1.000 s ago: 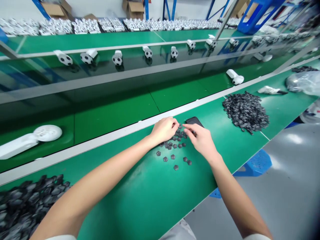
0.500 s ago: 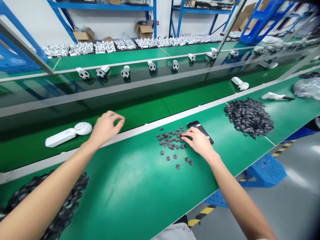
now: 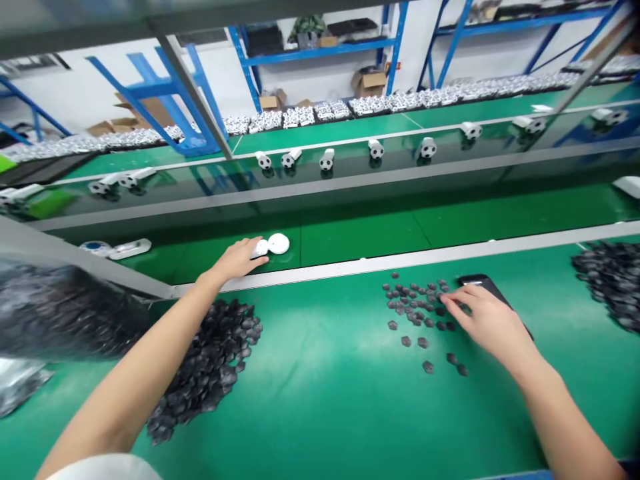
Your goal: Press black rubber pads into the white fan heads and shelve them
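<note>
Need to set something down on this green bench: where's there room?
The widest bare stretch of the green bench lies between the heap of dark hexagonal pieces on the left and the scattered pieces by the right hand. Crowded around those pieces, the black phone and the far-right heap.

1. The only view is worn on the person's head and looks out from above the near side of the green workbench (image 3: 320, 393).
2. It faces forward and down across the bench, with the left hand (image 3: 235, 260) and right hand (image 3: 485, 320) reaching in from the bottom edge.
3. The bench top and both forearms lie nearest the lens.
4. Farther off, past a grey rail (image 3: 400, 257), lies a second green bench (image 3: 360, 237); blue steel shelving (image 3: 320, 50) stands along the top of the frame.
5. The wide view slightly bows the long rails.
</note>
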The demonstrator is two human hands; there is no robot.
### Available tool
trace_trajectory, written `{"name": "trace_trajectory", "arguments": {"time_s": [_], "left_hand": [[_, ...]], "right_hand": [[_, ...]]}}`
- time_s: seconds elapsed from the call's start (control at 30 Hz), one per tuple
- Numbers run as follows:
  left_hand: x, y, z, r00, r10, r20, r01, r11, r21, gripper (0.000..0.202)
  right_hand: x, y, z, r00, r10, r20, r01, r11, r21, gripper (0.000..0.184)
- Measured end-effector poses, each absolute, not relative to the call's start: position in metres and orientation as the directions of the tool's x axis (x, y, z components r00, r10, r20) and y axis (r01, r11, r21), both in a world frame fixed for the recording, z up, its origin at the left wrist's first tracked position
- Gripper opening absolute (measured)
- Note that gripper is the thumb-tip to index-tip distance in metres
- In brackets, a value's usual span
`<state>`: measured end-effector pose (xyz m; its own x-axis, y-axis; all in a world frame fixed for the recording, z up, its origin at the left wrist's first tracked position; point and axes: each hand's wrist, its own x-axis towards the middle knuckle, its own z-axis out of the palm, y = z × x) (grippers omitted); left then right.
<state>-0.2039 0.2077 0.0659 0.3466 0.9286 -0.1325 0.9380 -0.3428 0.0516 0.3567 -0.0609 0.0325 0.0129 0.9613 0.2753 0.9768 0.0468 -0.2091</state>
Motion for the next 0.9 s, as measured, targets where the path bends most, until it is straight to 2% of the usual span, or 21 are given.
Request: {"name": "trace_trajectory", "arguments": {"time_s": [0.07,0.17,0.3,0.43,0.53,0.6,0.73,0.8,0.9], "left_hand": [[-0.196,0.209,0.066,0.353,0.928,-0.122,0.934,-0.343,0.097,0.076],[-0.180,0.212,0.071,0.398,0.912,-0.099,0.904,-0.371,0.213,0.076],[-0.154,0.210,0.079,0.424,0.905,-0.040,0.825,-0.367,0.429,0.070],[-0.119,0.178,0.088,0.375,0.926,0.036,0.655,-0.292,0.697,0.072],[-0.092,0.124,0.095,0.392,0.919,0.037,0.426,-0.217,0.879,0.077],[-0.078,0.083,0.098,0.418,0.908,-0.006,0.274,-0.120,0.954,0.077],[-0.064,0.018,0.098,0.440,0.890,-0.119,0.023,0.122,0.992,0.070],[-0.064,-0.001,0.095,0.430,0.888,-0.164,-0.085,0.221,0.972,0.069],[-0.063,-0.014,0.086,0.394,0.890,-0.229,-0.194,0.324,0.926,0.071]], "right_hand": [[0.353,-0.058,0.036,0.016,0.947,0.321,0.978,0.053,-0.202,0.042],[0.341,-0.049,0.041,0.050,0.944,0.325,0.969,0.032,-0.243,0.038],[0.306,-0.029,0.056,0.148,0.954,0.261,0.881,-0.007,-0.472,0.029],[0.238,-0.012,0.089,0.124,0.943,0.310,0.675,0.149,-0.723,0.025],[0.181,-0.008,0.113,0.129,0.894,0.430,0.552,0.296,-0.779,0.021],[0.151,-0.010,0.122,0.108,0.873,0.475,0.458,0.381,-0.804,0.017],[0.125,-0.021,0.119,0.021,0.894,0.447,0.317,0.418,-0.851,0.016],[0.124,-0.027,0.111,-0.015,0.924,0.383,0.287,0.371,-0.883,0.020],[0.126,-0.033,0.097,-0.088,0.973,0.214,0.193,0.228,-0.954,0.023]]}}
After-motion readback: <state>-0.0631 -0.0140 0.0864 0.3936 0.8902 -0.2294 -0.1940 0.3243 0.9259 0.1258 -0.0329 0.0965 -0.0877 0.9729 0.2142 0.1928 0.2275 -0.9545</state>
